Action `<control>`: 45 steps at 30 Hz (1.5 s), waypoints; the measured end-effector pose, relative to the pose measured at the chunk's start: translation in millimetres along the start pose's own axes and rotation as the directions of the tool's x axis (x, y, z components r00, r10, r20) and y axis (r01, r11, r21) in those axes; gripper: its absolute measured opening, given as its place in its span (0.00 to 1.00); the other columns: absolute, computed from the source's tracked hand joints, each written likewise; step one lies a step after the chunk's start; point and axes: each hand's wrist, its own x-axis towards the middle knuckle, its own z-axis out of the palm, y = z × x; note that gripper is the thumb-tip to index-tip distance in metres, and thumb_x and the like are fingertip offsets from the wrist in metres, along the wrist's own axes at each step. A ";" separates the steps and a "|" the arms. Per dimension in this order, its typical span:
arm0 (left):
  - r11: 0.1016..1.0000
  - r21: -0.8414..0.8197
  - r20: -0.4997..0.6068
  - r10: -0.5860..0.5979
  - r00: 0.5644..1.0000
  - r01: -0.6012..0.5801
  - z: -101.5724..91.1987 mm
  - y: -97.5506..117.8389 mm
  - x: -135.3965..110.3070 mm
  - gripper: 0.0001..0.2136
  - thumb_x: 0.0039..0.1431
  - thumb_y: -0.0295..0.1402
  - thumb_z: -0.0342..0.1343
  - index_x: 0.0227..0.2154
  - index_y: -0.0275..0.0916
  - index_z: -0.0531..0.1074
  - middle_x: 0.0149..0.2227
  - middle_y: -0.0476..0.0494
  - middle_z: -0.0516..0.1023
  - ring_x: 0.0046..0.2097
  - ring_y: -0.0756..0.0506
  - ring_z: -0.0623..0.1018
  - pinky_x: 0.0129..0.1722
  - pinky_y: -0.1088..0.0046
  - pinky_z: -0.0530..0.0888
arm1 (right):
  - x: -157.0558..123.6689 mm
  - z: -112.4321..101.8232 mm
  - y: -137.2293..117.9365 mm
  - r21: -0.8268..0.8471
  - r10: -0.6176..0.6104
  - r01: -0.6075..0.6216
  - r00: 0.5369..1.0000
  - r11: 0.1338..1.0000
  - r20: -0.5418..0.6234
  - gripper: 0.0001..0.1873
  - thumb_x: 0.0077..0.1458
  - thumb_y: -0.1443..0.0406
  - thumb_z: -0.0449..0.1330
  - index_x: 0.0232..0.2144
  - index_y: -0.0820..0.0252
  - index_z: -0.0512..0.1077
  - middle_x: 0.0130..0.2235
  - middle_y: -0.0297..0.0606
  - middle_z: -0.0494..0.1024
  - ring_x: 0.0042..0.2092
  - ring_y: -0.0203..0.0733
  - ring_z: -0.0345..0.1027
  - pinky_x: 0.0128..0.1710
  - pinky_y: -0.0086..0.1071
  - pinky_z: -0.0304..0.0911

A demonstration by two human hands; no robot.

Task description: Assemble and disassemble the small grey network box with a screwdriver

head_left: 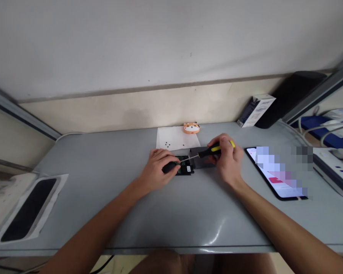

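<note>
My right hand (pixel 227 160) is closed around a screwdriver (pixel 210 150) with a black and yellow handle; its thin shaft points left and down onto a small dark device (pixel 185 167) lying on the grey table (pixel 171 213). My left hand (pixel 157 167) rests on the table with fingers curled on the left end of that device, pinning it. A flat grey piece (pixel 198 159) lies just right of the device, partly under the screwdriver. Behind it a white sheet of paper (pixel 177 139) carries several tiny dark screws (pixel 167 144).
A small orange animal-shaped figure (pixel 191 128) sits at the paper's back edge. A phone (pixel 277 173) with a lit screen lies to the right. A white box (pixel 255 110) and a black object (pixel 291 95) stand at the back right; a white power strip (pixel 334 167) is far right. A dark tray (pixel 28 209) sits far left.
</note>
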 end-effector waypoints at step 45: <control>0.994 0.089 0.238 -0.081 0.968 0.061 3.2 -2.1 -1.3 0.17 0.67 0.37 0.62 0.57 0.45 0.73 0.58 0.40 0.82 0.60 0.37 0.79 0.65 0.51 0.62 | 2.7 -7.6 2.6 -0.275 -0.197 0.221 0.974 0.936 0.111 0.21 0.65 0.54 0.54 0.23 0.56 0.70 0.20 0.29 0.65 0.21 0.33 0.60 0.21 0.30 0.57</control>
